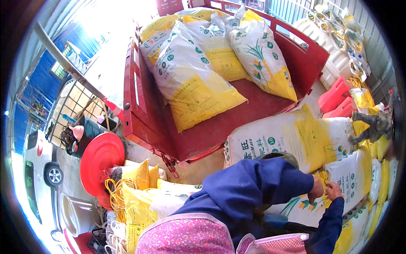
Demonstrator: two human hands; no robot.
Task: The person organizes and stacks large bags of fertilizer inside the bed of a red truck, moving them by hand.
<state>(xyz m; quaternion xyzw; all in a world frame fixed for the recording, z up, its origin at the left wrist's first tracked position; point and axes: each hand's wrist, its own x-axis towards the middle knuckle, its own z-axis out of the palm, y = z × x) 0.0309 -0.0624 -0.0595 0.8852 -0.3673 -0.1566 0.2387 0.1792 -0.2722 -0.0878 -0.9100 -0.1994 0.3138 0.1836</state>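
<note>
My left hand (315, 189) reaches across from the left in a blue sleeve, its fingers curled closed at the crumpled yellow end of a fertilizer sack (311, 215). Close beside it, my right hand (334, 191) comes from the lower right and pinches the same yellow edge. A little gap separates the two hands. This sack is white and yellow, printed with green leaves and orange flowers, and my sleeves partly cover it. Another white and yellow sack (349, 180) lies against it on the right. Beyond my left arm rests a large sack (275, 139) of the same kind.
Ahead stands a red cart bed (203, 146) loaded with several sacks (207, 101). To the left are a round red lid (102, 164), yellow cord (120, 197) and a white bucket (77, 213). Red plastic pieces (336, 99) and a partly seen person (372, 125) are at the right.
</note>
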